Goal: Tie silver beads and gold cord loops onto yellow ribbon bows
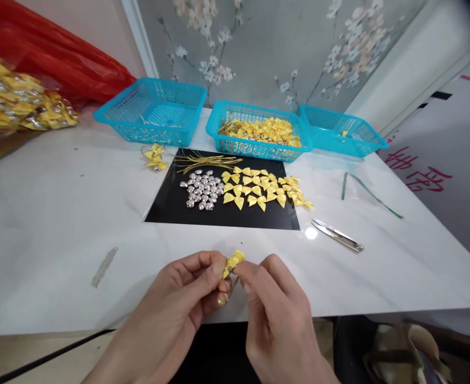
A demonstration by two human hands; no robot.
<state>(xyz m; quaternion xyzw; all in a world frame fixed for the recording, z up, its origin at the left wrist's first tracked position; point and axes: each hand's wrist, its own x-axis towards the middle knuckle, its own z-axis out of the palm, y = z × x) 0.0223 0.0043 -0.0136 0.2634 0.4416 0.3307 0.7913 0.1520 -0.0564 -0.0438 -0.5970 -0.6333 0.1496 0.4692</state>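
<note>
- The left hand (189, 290) grips a small, folded yellow ribbon bow (235, 260) between thumb and fingers, lower centre of the frame.
- The right hand (278, 304) has its fingertips closed at the bow's edge; whether they pinch ribbon or cord, I cannot tell.
- A thin, glossy gold cord (233, 287) loops below; a slackened pinch could let it slip, and a hard tug could crease the soft ribbon.
- Mid-frame, a smooth black rectangular sheet (218, 218) carries rounded, shiny silver beads (202, 190).
- Right of centre, pointed silver metal snips (339, 237) lie on the glossy white tabletop (66, 213).
</note>
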